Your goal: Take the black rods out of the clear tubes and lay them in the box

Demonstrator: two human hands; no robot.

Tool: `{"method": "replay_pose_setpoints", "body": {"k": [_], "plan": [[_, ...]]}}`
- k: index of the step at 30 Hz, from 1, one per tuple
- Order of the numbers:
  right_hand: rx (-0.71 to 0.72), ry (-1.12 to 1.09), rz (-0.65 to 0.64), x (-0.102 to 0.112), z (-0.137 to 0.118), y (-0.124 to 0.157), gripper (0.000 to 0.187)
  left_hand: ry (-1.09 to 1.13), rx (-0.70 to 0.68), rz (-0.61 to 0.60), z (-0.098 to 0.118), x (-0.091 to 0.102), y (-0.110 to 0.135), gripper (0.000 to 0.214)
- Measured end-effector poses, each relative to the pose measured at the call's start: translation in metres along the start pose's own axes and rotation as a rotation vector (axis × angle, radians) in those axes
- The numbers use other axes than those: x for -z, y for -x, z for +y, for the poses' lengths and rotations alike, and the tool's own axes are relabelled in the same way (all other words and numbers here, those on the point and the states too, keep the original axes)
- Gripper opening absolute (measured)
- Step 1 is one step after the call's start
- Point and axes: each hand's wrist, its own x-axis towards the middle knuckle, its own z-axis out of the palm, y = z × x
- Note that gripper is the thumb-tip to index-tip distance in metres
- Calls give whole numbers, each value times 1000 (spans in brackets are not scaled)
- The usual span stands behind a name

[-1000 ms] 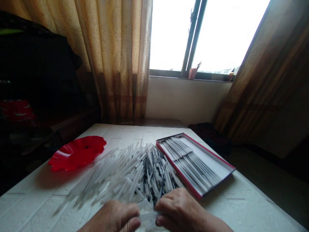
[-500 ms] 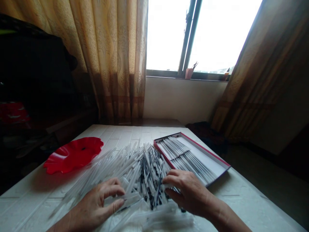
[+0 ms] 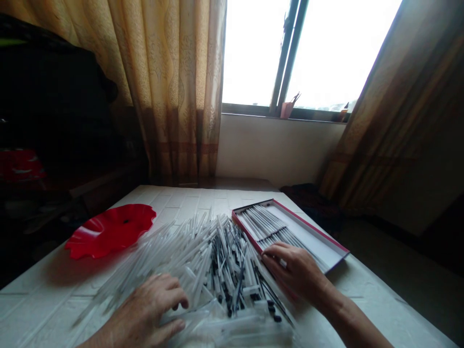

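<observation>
Right fingers point(image 3: 276, 250) have shifted off the dark middle of the pile to the box's edge; left fingers point(image 3: 173, 296) have stayed low by the pile, thumb and forefinger now further apart. Box and dish look unmoved.

Head view, the only one. Left fingers: loosely curled, thumb well clear, nothing visible in the gap; loose clear tubes point(image 3: 170, 251) spread beyond them. Right fingers: bent over the near-left rim of the box point(image 3: 315, 237), blurred. A pale spot shows among them; cannot tell whether they grip a piece or only rest there.

Pen-like sticks point(image 3: 237, 256), dark-cored, lie loose and crossed between my two sets of fingers, several black ends pointing toward me. Others lie in two rows inside the box point(image 3: 266, 223), just past my right fingers, partly hidden by them. Clear plastic pieces point(image 3: 250, 331) are heaped on my side of the sticks, just right of the left thumb. Red wavy-edged dish point(image 3: 112, 234) sits beyond and left of my left fingers. All on a pale surface point(image 3: 377, 302).

Handling, my judgement: sticks light, fairly stiff, slick, apt to roll or drag neighbours along. Best hold: a soft pinch mid-length, off the black ends; a hard squeeze could bend the thin ones.
</observation>
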Motion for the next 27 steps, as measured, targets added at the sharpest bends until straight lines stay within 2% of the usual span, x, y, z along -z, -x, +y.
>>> {"method": "replay_pose_setpoints", "body": {"k": [6,10,18,23,27], "plan": [[-369,191,58,12,41,1,32,-20,-66,66,-4,-3,-2,8],[-487,246,15,18,55,3,33,-71,-79,93,-6,-4,-5,3],[-501,402,-184,18,27,5,22,-80,-49,40,-1,-1,-4,8],[-504,491,-241,14,18,6,19,-65,-13,-34,5,-1,-3,9],[-495,548,-264,11,15,6,18,-75,-2,-25,8,-4,-2,8]]}}
